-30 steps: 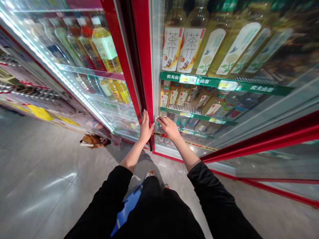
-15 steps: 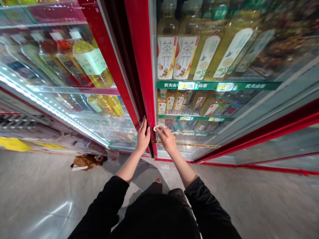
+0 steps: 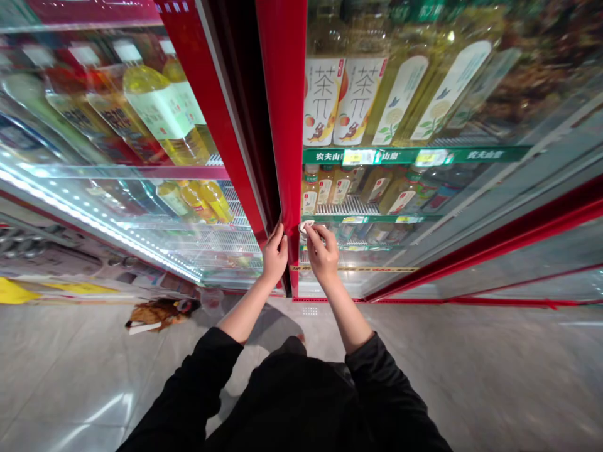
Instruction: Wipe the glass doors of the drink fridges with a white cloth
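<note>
A tall glass cooler door with a red frame stands in front of me. My left hand is at the left edge of that frame, fingers bent against it and thumb on the near side; part of its grip is hidden. My right hand pinches a small crumpled white wad, perhaps tissue or cloth, against the glass just right of the frame. Behind the glass, tea bottles line the upper shelf, with smaller bottles below.
Left is a second cooler with a red frame and drink bottles. A brown furry-looking object and a clear plastic cup are on the grey floor. Another red-framed cooler section lies to the right.
My right hand has moved slightly up and right with the white wad, from the red frame's edge onto the glass. My left hand's fingers, straighter before, are now more bent. The view has shifted slightly.
</note>
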Demonstrator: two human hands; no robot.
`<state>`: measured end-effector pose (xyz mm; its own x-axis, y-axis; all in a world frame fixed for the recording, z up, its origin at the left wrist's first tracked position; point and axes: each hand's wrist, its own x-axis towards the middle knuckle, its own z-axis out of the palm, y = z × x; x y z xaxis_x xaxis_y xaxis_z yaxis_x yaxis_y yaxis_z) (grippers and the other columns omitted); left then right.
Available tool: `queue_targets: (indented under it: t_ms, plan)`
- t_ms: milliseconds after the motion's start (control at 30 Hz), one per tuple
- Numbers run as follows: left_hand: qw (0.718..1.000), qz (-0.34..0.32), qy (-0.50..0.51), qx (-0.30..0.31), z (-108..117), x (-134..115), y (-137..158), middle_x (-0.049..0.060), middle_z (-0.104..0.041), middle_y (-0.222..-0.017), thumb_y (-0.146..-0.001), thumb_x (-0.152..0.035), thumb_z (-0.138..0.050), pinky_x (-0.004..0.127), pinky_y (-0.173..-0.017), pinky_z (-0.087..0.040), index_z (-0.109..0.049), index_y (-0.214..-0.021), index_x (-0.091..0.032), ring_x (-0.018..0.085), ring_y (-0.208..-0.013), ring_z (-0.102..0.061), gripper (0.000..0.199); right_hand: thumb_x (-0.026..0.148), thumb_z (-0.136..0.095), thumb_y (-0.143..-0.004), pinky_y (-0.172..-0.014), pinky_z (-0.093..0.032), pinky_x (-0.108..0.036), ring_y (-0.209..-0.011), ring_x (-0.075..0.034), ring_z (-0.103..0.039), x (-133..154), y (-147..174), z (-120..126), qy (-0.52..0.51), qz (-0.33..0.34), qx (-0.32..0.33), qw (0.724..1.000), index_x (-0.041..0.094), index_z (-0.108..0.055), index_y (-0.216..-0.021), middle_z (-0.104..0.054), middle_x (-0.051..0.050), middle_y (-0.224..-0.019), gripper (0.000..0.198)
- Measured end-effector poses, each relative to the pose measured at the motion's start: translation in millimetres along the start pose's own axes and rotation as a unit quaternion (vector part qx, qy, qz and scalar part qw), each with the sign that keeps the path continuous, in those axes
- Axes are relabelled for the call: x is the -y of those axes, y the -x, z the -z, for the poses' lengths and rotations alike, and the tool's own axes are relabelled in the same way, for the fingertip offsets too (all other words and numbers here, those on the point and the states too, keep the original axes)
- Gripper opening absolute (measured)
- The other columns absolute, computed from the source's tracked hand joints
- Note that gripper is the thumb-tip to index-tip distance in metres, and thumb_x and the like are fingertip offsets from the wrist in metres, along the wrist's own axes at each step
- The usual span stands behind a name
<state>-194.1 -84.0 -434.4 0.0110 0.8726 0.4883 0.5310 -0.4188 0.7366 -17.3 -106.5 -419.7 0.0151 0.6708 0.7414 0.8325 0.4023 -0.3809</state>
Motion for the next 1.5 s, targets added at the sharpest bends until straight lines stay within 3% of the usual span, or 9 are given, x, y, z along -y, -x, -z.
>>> queue_targets:
  t_ms: [100,267,333,433,633,800,1000,1267,1500]
  plan:
    - [1.0,-0.002,0.004,0.006,-1.2,-1.4,-0.5,0.011,-0.064,-0.167,-0.118,-0.047,-0.039,0.05,-0.136,-0.046,-0.057,-0.168,-0.024,0.029,-0.16,-0.057,0.058,0.018,-0.041,-0.115,-0.11,-0.069,-0.054,-0.128,-0.031,-0.078,-4.1,9.1,0.5,0.008,0.009,0.02,1.0,0.041,-0.055,-0.169,-0.08,-0.013,-0.136,0.06]
    - [1.0,-0.014,0.005,0.023,2.4,-2.4,-1.8,0.009,-0.064,-0.167,-0.119,-0.043,-0.037,0.046,-0.134,-0.049,-0.053,-0.171,-0.027,0.027,-0.156,-0.061,0.057,0.019,-0.047,-0.115,-0.101,-0.071,-0.037,-0.119,-0.025,-0.081,-8.4,24.6,6.4,-0.024,0.077,0.069,0.994,0.047,-0.072,-0.153,-0.085,-0.006,-0.128,0.053]
    - [0.999,-0.018,0.003,0.036,4.5,-1.5,-1.8,0.009,-0.062,-0.169,-0.119,-0.04,-0.038,0.045,-0.135,-0.049,-0.051,-0.172,-0.026,0.026,-0.157,-0.06,0.057,0.021,-0.044,-0.117,-0.1,-0.071,-0.04,-0.118,-0.025,-0.081,-9.7,21.1,6.5,-0.025,0.068,0.065,0.995,0.043,-0.075,-0.15,-0.084,-0.008,-0.126,0.05]
    - [0.998,-0.021,-0.002,0.06,7.4,1.2,-2.4,0.007,-0.056,-0.174,-0.119,-0.034,-0.038,0.044,-0.137,-0.045,-0.048,-0.173,-0.026,0.025,-0.161,-0.055,0.056,0.021,-0.039,-0.118,-0.112,-0.066,-0.052,-0.129,-0.03,-0.076,-5.0,4.6,0.4,-0.015,0.031,0.05,0.998,0.033,-0.073,-0.153,-0.08,-0.015,-0.135,0.05]
    - [0.994,-0.03,-0.006,0.105,12.9,5.9,-10.6,0.005,-0.05,-0.179,-0.112,-0.012,-0.038,0.046,-0.142,-0.039,-0.044,-0.175,-0.026,0.024,-0.165,-0.05,0.064,0.018,-0.05,-0.116,-0.125,-0.056,-0.044,-0.139,-0.027,-0.068,17.2,-4.4,-9.6,-0.024,0.048,0.084,0.995,0.02,-0.077,-0.147,-0.076,-0.019,-0.145,0.041]
    - [0.99,-0.056,-0.015,0.128,16.2,1.1,-9.7,0.001,-0.032,-0.187,-0.108,-0.004,-0.038,0.045,-0.144,-0.034,-0.026,-0.182,-0.029,0.022,-0.173,-0.032,0.079,0.018,-0.046,-0.117,-0.114,-0.062,-0.04,-0.128,-0.026,-0.072,9.5,19.9,-4.7,-0.012,0.04,0.082,0.996,0.024,-0.082,-0.139,-0.081,-0.017,-0.134,0.043]
    - [0.985,-0.092,-0.052,0.139,17.0,-13.4,16.0,0.002,-0.002,-0.193,-0.108,-0.008,-0.044,0.046,-0.148,-0.023,0.008,-0.184,-0.033,0.023,-0.178,-0.008,0.095,0.019,-0.04,-0.118,-0.117,-0.058,-0.043,-0.13,-0.028,-0.071,-3.5,11.9,-11.1,0.006,0.021,0.046,0.999,0.021,-0.079,-0.144,-0.077,-0.022,-0.139,0.047]
    - [0.977,-0.109,-0.106,0.152,4.9,-6.3,12.4,0.015,-0.011,-0.192,-0.1,-0.009,-0.066,0.049,-0.147,-0.025,-0.005,-0.184,-0.02,0.033,-0.178,-0.013,0.105,0.023,-0.048,-0.116,-0.108,-0.067,-0.041,-0.125,-0.027,-0.076,-25.2,26.9,6.1,-0.02,0.083,0.086,0.993,0.032,-0.08,-0.142,-0.082,-0.013,-0.133,0.042]
    - [0.974,-0.098,-0.129,0.16,2.4,1.3,10.9,0.013,-0.015,-0.191,-0.097,-0.001,-0.051,0.047,-0.147,-0.028,-0.01,-0.184,-0.019,0.032,-0.177,-0.015,0.098,0.028,-0.038,-0.118,-0.11,-0.067,-0.054,-0.126,-0.031,-0.077,-18.8,9.8,-5.0,-0.019,0.034,0.041,0.998,0.037,-0.068,-0.158,-0.081,-0.015,-0.132,0.052]
